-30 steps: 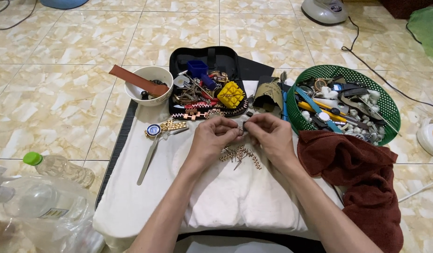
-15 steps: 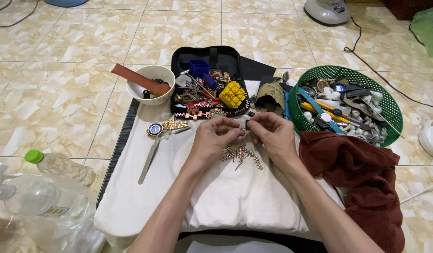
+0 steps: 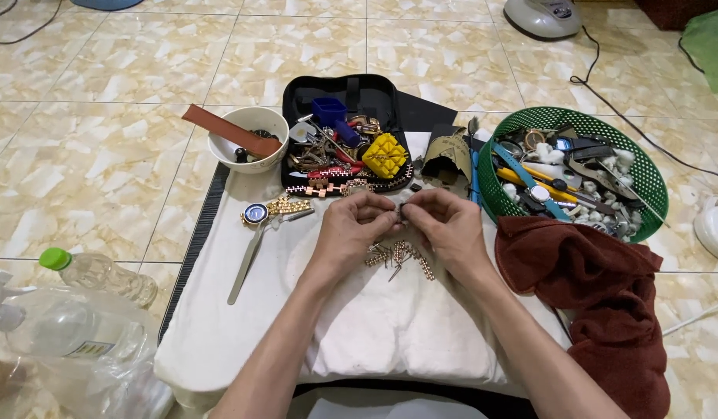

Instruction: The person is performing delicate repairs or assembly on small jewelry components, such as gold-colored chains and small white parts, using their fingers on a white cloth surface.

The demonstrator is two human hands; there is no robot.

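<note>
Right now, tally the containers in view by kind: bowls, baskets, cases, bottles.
White bowl: 1
Green basket: 1
Black case: 1
Bottles: 2, a green-capped bottle and a big clear bottle
Total: 5
Both hands, left hand and right hand, pinch a small metal part, off all of them.

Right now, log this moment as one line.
left hand and right hand: pinching small metal part together | loose watch-band links: below, on white cloth | tweezers: left, untouched
</note>
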